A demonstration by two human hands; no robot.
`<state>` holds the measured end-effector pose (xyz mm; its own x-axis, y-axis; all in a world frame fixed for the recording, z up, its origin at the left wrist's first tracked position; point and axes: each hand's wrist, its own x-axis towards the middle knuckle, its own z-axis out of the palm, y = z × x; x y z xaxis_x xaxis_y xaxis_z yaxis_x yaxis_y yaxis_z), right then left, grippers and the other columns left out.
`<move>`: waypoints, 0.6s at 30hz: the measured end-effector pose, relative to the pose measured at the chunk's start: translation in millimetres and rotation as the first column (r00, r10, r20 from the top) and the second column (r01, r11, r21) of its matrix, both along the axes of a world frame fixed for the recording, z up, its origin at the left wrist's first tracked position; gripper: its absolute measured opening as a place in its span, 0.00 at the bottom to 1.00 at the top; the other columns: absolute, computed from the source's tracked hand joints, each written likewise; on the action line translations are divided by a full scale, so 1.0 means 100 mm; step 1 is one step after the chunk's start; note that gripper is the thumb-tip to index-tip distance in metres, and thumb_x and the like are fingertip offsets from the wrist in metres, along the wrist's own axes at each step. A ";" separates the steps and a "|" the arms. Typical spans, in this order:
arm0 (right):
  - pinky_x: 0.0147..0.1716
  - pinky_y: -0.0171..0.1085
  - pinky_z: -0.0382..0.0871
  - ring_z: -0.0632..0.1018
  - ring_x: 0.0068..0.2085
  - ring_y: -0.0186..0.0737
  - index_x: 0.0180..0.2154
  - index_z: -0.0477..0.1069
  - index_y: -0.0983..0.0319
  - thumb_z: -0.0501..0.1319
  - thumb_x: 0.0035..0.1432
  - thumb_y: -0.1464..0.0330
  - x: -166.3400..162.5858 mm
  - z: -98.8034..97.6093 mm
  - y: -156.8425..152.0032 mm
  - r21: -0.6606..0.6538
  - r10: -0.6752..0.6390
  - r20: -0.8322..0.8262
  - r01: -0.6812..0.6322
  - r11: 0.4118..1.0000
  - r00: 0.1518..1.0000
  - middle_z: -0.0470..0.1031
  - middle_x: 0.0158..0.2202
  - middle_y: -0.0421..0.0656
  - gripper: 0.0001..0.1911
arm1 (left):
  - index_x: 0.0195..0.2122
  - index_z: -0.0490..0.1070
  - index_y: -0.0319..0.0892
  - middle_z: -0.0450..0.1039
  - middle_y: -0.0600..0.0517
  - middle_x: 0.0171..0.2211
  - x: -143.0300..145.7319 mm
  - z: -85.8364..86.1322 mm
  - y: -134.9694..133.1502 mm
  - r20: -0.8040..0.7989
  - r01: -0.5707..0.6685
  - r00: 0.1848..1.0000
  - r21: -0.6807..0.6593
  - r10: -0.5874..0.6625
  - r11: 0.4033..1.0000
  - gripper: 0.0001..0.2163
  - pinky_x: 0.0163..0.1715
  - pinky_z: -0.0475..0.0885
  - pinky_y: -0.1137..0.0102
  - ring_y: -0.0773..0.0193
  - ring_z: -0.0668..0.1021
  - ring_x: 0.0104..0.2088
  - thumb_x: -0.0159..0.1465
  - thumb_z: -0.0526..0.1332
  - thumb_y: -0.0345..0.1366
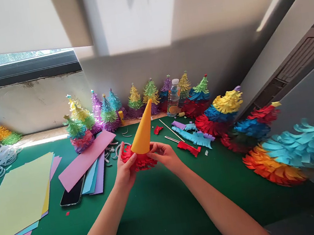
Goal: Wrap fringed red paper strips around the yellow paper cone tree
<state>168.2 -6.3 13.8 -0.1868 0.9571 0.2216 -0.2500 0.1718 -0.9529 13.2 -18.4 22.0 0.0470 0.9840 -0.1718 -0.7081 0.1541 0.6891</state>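
A yellow paper cone [144,131] stands point up between my two hands, tilted slightly to the right. Red fringed paper [143,162] wraps around its lower end, with the cut strips curling outward. My left hand [127,166] grips the base from the left, thumb on the red fringe. On the other side my right hand [164,154] pinches the lower edge of the cone and fringe between thumb and fingers. The fingers behind the cone are partly hidden.
Finished fringed paper trees [134,97] line the wall and curve round to the right. Paper sheets [18,195] lie at left, near a phone [72,193] under pink paper [87,158]. Blue fringe scraps [196,138], red scraps [189,148] and a bottle [173,97] are beyond my hands.
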 end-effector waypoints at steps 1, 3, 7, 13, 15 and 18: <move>0.44 0.43 0.68 0.74 0.47 0.46 0.21 0.65 0.62 0.69 0.45 0.63 -0.01 0.00 0.00 0.010 -0.001 0.008 0.001 1.000 1.000 0.75 0.45 0.45 0.14 | 0.60 0.53 0.49 0.73 0.49 0.44 0.00 0.00 0.00 0.002 -0.005 1.000 -0.005 0.005 1.000 0.39 0.35 0.75 0.70 0.63 0.79 0.36 0.48 0.68 0.26; 0.45 0.43 0.68 0.74 0.47 0.46 0.21 0.65 0.61 0.68 0.46 0.63 -0.02 0.00 -0.01 0.025 -0.002 0.025 0.001 1.000 1.000 0.75 0.45 0.45 0.14 | 0.59 0.55 0.47 0.73 0.49 0.44 -0.01 0.00 0.01 0.011 -0.008 1.000 -0.012 0.008 1.000 0.38 0.36 0.75 0.72 0.63 0.79 0.37 0.48 0.68 0.25; 0.45 0.42 0.68 0.74 0.46 0.45 0.21 0.65 0.61 0.68 0.46 0.62 -0.03 -0.02 -0.01 0.034 -0.011 0.036 0.010 0.999 0.999 0.75 0.45 0.45 0.15 | 0.59 0.56 0.46 0.73 0.49 0.45 -0.01 0.00 0.00 0.012 -0.006 1.000 -0.016 0.006 1.000 0.36 0.37 0.74 0.72 0.63 0.79 0.37 0.49 0.68 0.26; 0.44 0.41 0.68 0.75 0.44 0.43 0.22 0.63 0.61 0.67 0.48 0.62 -0.04 -0.02 -0.02 0.050 -0.032 0.068 0.029 0.998 0.997 0.75 0.43 0.45 0.15 | 0.55 0.60 0.47 0.72 0.49 0.44 -0.02 0.03 -0.01 0.025 0.016 1.000 -0.022 -0.016 1.000 0.30 0.33 0.75 0.70 0.61 0.78 0.37 0.51 0.66 0.31; 0.45 0.42 0.67 0.74 0.45 0.44 0.21 0.62 0.61 0.67 0.48 0.62 -0.05 -0.01 -0.02 0.059 -0.024 0.075 0.020 0.998 0.997 0.75 0.43 0.45 0.16 | 0.54 0.61 0.46 0.73 0.49 0.44 -0.03 0.05 -0.01 0.034 0.024 0.999 -0.026 -0.024 0.999 0.27 0.32 0.74 0.71 0.61 0.78 0.37 0.53 0.65 0.32; 0.46 0.43 0.67 0.74 0.45 0.44 0.21 0.63 0.61 0.67 0.47 0.61 -0.07 0.00 -0.03 0.071 -0.014 0.083 0.009 0.997 0.996 0.75 0.44 0.44 0.16 | 0.54 0.61 0.46 0.73 0.49 0.43 -0.05 0.05 0.00 0.034 0.030 0.999 -0.060 -0.028 0.998 0.27 0.32 0.74 0.71 0.62 0.78 0.36 0.53 0.64 0.30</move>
